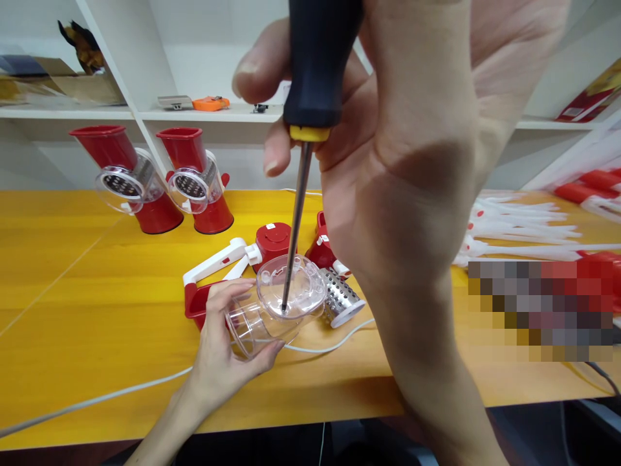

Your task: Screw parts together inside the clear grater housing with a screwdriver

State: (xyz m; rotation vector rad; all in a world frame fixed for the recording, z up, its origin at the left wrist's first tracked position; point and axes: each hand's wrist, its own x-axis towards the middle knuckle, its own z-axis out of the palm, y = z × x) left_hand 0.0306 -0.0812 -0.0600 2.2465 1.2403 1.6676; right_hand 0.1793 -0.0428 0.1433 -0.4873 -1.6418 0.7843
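Two assembled red rotary graters (pixel 160 178) stand side by side at the back of the yellow table (pixel 63 310), each with a clear drum housing facing forward. Nearer the middle lie loose parts: a white crank handle (pixel 218 260), a red round cap (pixel 274 239), a red base piece (pixel 321 249) and a perforated metal grating drum (pixel 341 298). A white cable (pixel 121 389) trails across the tabletop. To the right, white plastic pieces (pixel 519 226) lie piled. On the white shelf (pixel 194 115) behind sits an orange tool (pixel 210 103).
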